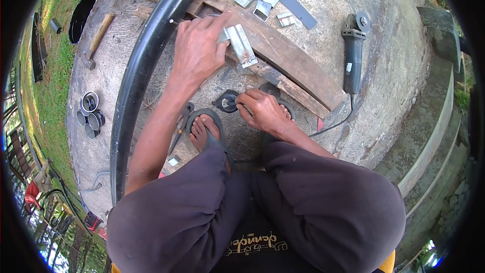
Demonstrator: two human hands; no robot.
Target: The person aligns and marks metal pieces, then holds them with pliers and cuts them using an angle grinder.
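My left hand (201,50) is closed on a short grey metal channel piece (241,45), its thumb and fingers at the piece's left end, above the wooden planks (283,53). Lower down, between my feet, my right hand (262,111) has its fingers pressed together at the edge of a small round black object (227,101) on the ground. Whether the fingertips grip that object is hidden. A long curved black pipe (146,55) runs left of my left hand.
Several cut metal pieces (262,10) and a flat dark strip (295,6) lie beyond the planks. An angle grinder (353,53) with its cord is at the right. At the left are a hammer (101,35) and several round rings (91,116).
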